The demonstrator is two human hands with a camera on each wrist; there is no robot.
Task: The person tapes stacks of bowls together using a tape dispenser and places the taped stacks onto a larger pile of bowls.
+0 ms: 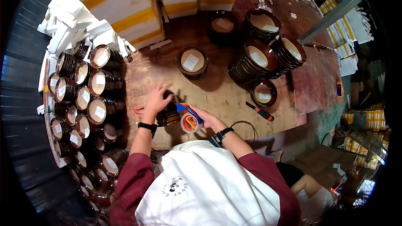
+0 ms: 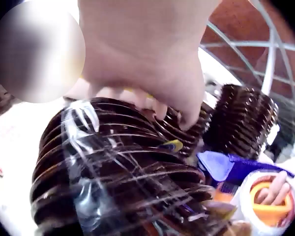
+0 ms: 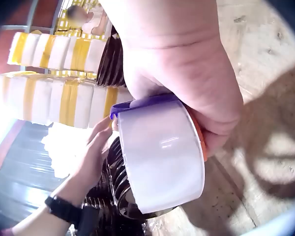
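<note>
My right hand (image 1: 206, 118) grips a blue and orange tape dispenser (image 1: 184, 109) with a wide roll of clear tape (image 3: 162, 157). Below my left hand (image 1: 157, 98) lies a stack of dark brown glazed dishes (image 2: 113, 162) on its side, with strips of clear tape across it. In the left wrist view the fingers of that hand (image 2: 147, 98) rest over the far side of the stack, their tips partly hidden. The dispenser's blue end is close beside the stack.
Upright dish stacks (image 1: 191, 62) stand behind, with more (image 1: 251, 65) at the back right. A red and black cutter (image 1: 264, 114) lies right of the dispenser. Many stacks on their sides (image 1: 97, 83) fill the left. White boxes with yellow tape (image 1: 125, 8) line the back.
</note>
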